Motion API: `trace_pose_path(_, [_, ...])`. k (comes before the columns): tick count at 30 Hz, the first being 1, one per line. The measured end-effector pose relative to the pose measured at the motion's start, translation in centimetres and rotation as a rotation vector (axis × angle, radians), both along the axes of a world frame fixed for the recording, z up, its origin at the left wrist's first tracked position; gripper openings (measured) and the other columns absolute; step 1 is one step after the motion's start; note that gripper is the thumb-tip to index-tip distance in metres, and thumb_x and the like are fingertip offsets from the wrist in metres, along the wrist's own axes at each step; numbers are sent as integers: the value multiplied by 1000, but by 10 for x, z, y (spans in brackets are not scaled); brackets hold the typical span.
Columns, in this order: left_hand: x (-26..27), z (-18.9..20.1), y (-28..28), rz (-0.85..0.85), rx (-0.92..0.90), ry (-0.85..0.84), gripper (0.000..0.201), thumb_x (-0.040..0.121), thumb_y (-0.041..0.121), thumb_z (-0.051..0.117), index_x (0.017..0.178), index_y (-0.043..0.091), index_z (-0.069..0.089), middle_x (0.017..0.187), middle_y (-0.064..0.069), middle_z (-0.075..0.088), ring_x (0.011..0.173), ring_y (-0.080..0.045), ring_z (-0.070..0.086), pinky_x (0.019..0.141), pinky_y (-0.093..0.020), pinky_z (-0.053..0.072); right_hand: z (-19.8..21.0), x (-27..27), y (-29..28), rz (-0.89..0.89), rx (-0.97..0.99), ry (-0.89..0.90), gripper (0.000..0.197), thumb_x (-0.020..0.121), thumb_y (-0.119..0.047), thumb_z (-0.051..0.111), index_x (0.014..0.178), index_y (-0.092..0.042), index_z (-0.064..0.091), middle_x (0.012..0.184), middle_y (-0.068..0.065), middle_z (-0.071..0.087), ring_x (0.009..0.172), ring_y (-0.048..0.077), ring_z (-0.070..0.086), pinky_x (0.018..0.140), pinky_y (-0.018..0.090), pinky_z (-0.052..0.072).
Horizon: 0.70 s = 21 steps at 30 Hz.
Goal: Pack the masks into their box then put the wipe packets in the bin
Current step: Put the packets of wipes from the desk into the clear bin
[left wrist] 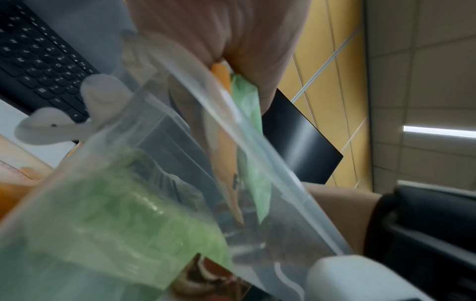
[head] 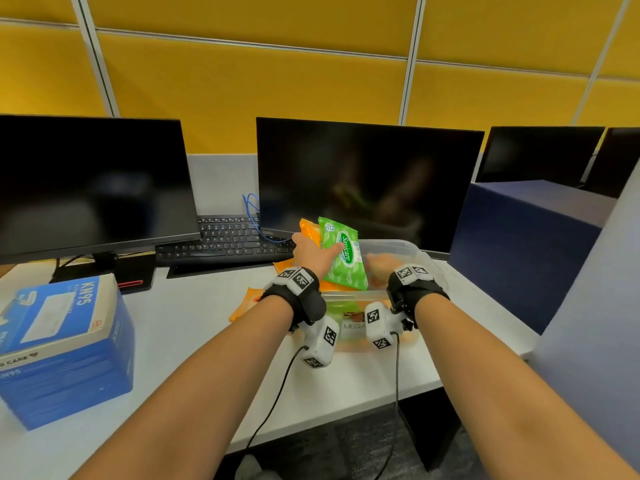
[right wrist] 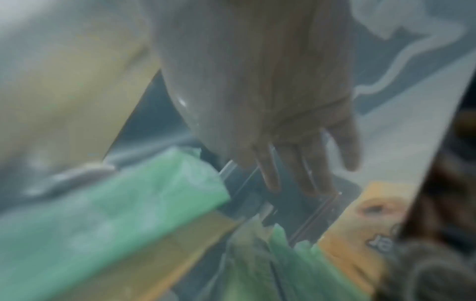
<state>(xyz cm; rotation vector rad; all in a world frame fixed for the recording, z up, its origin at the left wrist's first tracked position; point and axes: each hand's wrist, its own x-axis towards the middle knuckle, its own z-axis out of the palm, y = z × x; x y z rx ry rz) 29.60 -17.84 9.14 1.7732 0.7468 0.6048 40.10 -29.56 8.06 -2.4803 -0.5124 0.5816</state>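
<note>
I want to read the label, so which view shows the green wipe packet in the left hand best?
The head view: the green wipe packet faces the camera, label readable. The left wrist view shows only its thin edge; the right wrist view is too blurred to tell.

Both forearms are extending forward, wrists banded; the left hand (head: pixel 313 252) is gripping with thumb and curled fingers, the right hand (head: pixel 382 266) is reaching downward, fingers straight.

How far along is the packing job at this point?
Done, apparently: the mask box sits closed, no loose masks in sight. In hand: the left hand holds a green wipe packet and an orange one over the clear bin, which already holds some packets. Left: orange packets still on the desk.
</note>
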Motion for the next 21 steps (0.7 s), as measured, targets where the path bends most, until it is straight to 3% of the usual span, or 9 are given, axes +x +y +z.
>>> trace_pose_path(3, [2, -1, 4, -7, -11, -31, 76, 78, 35, 74, 130, 2, 29, 132, -19, 49, 118, -35, 52, 98, -42, 46, 6, -5, 3, -164, 649, 545, 60, 97, -57, 30, 127, -11, 53, 131, 19, 58, 122, 40, 54, 109, 48, 39])
trace_pose_path(5, [3, -1, 2, -70, 35, 31, 77, 81, 43, 68, 133, 1, 29, 132, -18, 50, 119, -34, 52, 100, -44, 45, 14, -15, -1, 19, 723, 726, 46, 99, -44, 40, 126, -9, 55, 125, 19, 62, 111, 36, 61, 101, 47, 45])
trace_pose_path(8, [5, 1, -1, -126, 176, 168, 65, 92, 52, 45, 131, 0, 41, 129, -16, 53, 119, -34, 51, 101, -41, 41, 15, -18, -2, 177, 680, 758, 33, 97, -19, 44, 125, -6, 56, 114, 18, 67, 97, 31, 68, 85, 41, 55])
trace_pose_path(10, [4, 4, -5, -173, 249, 201, 53, 98, 45, 33, 120, 1, 51, 109, -13, 59, 105, -29, 57, 88, -34, 39, 17, -17, -5, 134, 705, 714, 28, 94, -14, 45, 116, -6, 60, 105, 16, 70, 90, 30, 70, 84, 41, 55])
trace_pose_path(12, [5, 2, -10, -269, 361, 226, 43, 101, 35, 30, 116, 1, 52, 100, -10, 56, 102, -26, 58, 81, -32, 37, 16, -12, -8, 5, 774, 616, 26, 91, -14, 47, 111, -6, 63, 103, 16, 69, 92, 31, 68, 93, 42, 51])
trace_pose_path(14, [5, -5, -11, -182, 561, 237, 35, 98, 25, 38, 120, 1, 52, 111, -9, 51, 113, -25, 51, 86, -32, 38, 12, 1, -10, -187, 802, 428, 26, 85, -16, 50, 106, -6, 62, 102, 15, 68, 90, 31, 64, 92, 40, 49])
trace_pose_path(16, [5, -10, -12, -108, 698, 282, 34, 91, 21, 47, 119, 5, 58, 122, -9, 54, 118, -26, 51, 93, -34, 42, 1, 24, -11, -338, 677, 188, 30, 70, -27, 55, 94, -9, 62, 96, 9, 68, 82, 27, 62, 78, 35, 51])
trace_pose_path(19, [9, -14, -16, -387, 740, 551, 44, 95, 38, 44, 132, 16, 53, 143, -5, 48, 131, -29, 41, 110, -41, 33, -17, 52, -14, -416, 456, 14, 33, 58, -29, 52, 87, -16, 59, 84, 7, 65, 73, 25, 60, 72, 34, 52])
trace_pose_path(21, [11, -12, -19, -542, 615, 657, 48, 99, 41, 37, 142, 20, 42, 152, -2, 35, 141, -29, 28, 116, -39, 23, -9, 30, -9, -350, 279, -26, 42, 65, -20, 55, 107, -15, 60, 107, 13, 65, 92, 32, 61, 83, 37, 51])
